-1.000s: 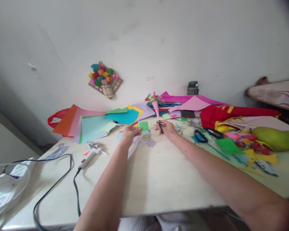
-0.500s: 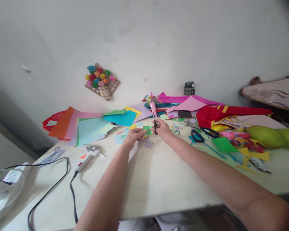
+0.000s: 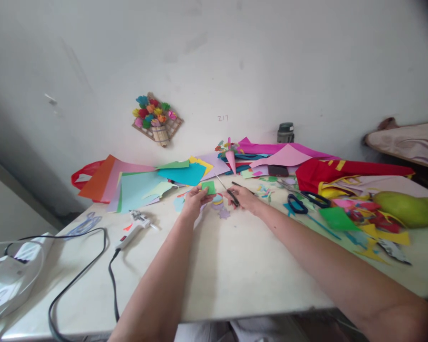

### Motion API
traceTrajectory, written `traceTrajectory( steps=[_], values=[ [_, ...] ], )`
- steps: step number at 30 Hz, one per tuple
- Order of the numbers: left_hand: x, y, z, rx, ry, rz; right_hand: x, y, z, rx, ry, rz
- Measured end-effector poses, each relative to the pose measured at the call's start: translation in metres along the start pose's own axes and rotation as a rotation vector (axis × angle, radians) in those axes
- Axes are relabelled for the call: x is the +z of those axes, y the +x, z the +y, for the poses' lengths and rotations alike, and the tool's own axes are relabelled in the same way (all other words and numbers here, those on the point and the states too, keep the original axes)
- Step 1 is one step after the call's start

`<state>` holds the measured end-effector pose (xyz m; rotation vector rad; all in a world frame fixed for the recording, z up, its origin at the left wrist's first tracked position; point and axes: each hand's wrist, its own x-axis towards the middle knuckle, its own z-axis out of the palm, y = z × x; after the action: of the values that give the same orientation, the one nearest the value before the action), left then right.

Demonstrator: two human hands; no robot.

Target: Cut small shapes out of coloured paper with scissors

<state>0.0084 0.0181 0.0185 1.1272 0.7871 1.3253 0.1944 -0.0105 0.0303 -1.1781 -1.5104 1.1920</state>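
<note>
Between the thumb and fingers of my left hand (image 3: 195, 201) is a small green piece of paper (image 3: 209, 187). My right hand (image 3: 245, 198) is closed on a pair of scissors (image 3: 231, 196) with dark handles; a blade points up and left, close to the green paper but apart from it. Below the hands lies a lilac paper flower (image 3: 224, 214) on the table (image 3: 235, 266). Small coloured paper cutouts (image 3: 264, 191) are scattered just right of my right hand.
A glue gun (image 3: 137, 231) with a black cable lies at left, near a white power strip (image 3: 17, 280). Coloured sheets (image 3: 139, 187) spread along the back. At right are larger scissors (image 3: 297, 203), paper scraps (image 3: 338, 218) and a green fruit (image 3: 395, 209). A pink paper cone (image 3: 230, 161) stands behind.
My hands have moved apart: the left with the green paper shifts slightly left, the right with the scissors goes right. The scissors now tilt up-left. The whole view has shifted a little.
</note>
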Motion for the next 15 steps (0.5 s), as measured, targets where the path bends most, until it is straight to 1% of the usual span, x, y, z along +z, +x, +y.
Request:
traceTrajectory(
  steps=[3,5,9,15],
  values=[
    [0.0008,-0.0007,-0.0001,-0.015,-0.063,-0.014,-0.0028,-0.0017,0.0032,-0.046,-0.041,-0.113],
    [0.0012,-0.0006,-0.0011,-0.027,-0.093,-0.007,-0.0035,-0.0017,0.0054,-0.069,-0.045,-0.163],
    [0.0012,0.0009,-0.0039,-0.069,-0.165,0.035,-0.0035,-0.0016,0.0066,-0.055,-0.070,-0.185],
    [0.0040,0.0031,-0.0063,-0.146,-0.214,0.060,-0.0008,-0.0034,0.0039,-0.036,-0.087,-0.202]
  ],
)
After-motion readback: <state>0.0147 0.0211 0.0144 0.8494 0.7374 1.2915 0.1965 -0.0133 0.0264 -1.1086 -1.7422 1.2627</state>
